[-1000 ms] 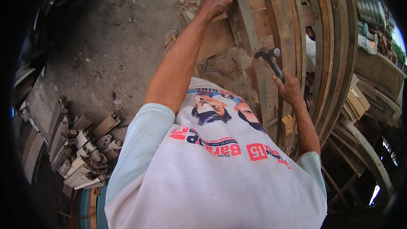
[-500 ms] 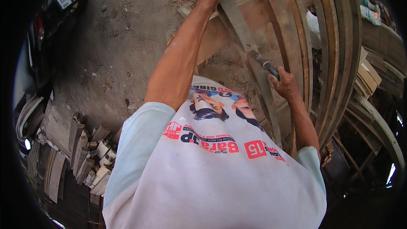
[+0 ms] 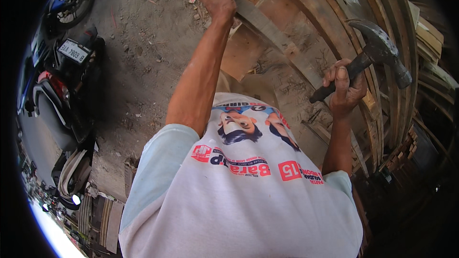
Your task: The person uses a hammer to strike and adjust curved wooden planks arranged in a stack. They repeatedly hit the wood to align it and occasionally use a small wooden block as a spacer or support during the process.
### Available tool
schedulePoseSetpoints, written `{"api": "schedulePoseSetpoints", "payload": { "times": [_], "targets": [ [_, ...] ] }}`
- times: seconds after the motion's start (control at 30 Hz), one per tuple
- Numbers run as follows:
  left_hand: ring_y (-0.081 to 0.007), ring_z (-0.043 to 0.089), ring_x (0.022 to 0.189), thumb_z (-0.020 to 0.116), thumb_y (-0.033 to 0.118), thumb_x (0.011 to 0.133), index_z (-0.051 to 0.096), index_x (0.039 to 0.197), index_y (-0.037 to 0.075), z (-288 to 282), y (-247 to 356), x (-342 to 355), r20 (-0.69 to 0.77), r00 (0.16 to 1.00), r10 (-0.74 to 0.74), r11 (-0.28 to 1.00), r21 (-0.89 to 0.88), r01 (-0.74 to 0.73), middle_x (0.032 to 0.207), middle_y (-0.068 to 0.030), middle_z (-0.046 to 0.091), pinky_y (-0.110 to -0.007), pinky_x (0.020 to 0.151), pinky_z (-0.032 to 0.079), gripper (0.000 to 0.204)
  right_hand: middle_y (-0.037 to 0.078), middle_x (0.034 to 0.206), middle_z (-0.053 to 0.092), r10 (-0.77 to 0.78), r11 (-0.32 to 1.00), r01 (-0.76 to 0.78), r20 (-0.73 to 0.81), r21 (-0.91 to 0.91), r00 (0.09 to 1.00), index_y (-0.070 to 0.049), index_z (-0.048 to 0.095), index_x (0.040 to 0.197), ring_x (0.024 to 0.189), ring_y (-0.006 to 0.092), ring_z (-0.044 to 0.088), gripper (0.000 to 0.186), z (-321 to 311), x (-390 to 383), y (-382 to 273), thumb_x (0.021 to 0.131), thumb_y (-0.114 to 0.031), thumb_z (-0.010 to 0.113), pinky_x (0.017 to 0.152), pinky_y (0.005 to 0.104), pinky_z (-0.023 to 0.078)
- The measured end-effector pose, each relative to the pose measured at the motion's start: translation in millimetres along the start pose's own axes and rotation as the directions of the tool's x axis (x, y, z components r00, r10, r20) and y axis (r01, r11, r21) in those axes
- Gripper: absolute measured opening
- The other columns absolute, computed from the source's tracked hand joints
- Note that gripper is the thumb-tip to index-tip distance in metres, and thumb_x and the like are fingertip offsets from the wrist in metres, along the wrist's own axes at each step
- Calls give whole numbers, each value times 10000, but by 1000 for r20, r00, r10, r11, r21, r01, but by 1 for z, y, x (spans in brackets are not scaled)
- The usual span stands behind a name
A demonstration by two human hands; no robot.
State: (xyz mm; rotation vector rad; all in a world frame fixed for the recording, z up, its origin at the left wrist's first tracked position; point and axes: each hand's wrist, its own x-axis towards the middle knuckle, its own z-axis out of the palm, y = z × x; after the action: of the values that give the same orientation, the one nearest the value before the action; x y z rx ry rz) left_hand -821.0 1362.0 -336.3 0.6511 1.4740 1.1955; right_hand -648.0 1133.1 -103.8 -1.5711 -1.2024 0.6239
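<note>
**Inspector:** Holding position noted. The right hand (image 3: 345,85) is clenched round the dark grip of a steel-headed claw hammer (image 3: 369,57), raised at the right of the view with its grey head tilted up and outward, clear of the wood.

**Assistant:** And the other hand?

**Inspector:** The left hand (image 3: 220,4) is stretched out with fingers wrapped over the top edge of a long, weathered grey wooden plank (image 3: 267,26), which runs diagonally across a stack of curved brown timber frames (image 3: 334,14). Plank sits well forward of the body, above bare dirt ground (image 3: 138,43).

**Assistant:** Handling character?

**Inspector:** In my judgement the hammer is head-heavy and rigid; the grasp sits at about mid-handle, with the butt end projecting below the fist. The plank looks stiff, rough and likely splintery, not slippery; a grasp over the edge, as seen, suits it. Whether it is nailed down I cannot tell.

**Assistant:** Surroundings?

**Inspector:** A parked black motorcycle (image 3: 62,76) stands at the left, well apart. Loose wood offcuts (image 3: 103,215) lie at lower left.
</note>
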Motion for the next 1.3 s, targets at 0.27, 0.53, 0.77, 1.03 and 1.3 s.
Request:
{"api": "schedulePoseSetpoints", "payload": {
  "times": [0.27,0.53,0.77,1.03,1.3],
  "targets": [
    [-352,598,1170,843,257,787,307,1403,-83,1,11,-20,31,999,34,999,-39,-33,1295,-263,575,-451,1040,474,885,20,648,561,-252,929,244,-7,279,968,10,676,936,507,113,503,250,29,61,-49,1035,-219,648,486,308,459],
    [-428,608,1195,872,348,712,274,1411,-131,-19,45,-53,-85,996,15,986,165,0,1293,-326,582,-462,1054,480,1037,105,969,758,-503,859,508,288,63,815,-1,746,1073,852,222,718,172,109,63,-100,967,-135,729,768,355,566],
    [-416,627,1153,874,335,707,285,1404,-129,-49,38,-49,-82,996,25,996,93,-18,1271,-318,594,-457,1009,507,1024,50,905,773,-458,858,514,447,-4,768,-46,775,1113,755,157,721,222,136,39,-68,1005,-226,705,683,319,568],
    [-403,648,1106,876,321,701,297,1397,-127,-55,28,-45,-50,999,7,1000,23,-6,1247,-309,608,-451,958,539,1010,107,928,731,-497,833,545,563,96,661,-17,717,1058,772,287,726,259,132,12,-56,912,-215,799,649,343,573],
    [-380,671,1045,878,289,702,322,1381,-120,-7,4,-29,-65,998,-7,997,71,12,1209,-288,626,-446,890,573,968,13,602,450,-224,902,229,-56,366,973,-62,524,814,423,95,354,232,-23,42,-35,1027,-127,586,434,310,388]
  ]
}}
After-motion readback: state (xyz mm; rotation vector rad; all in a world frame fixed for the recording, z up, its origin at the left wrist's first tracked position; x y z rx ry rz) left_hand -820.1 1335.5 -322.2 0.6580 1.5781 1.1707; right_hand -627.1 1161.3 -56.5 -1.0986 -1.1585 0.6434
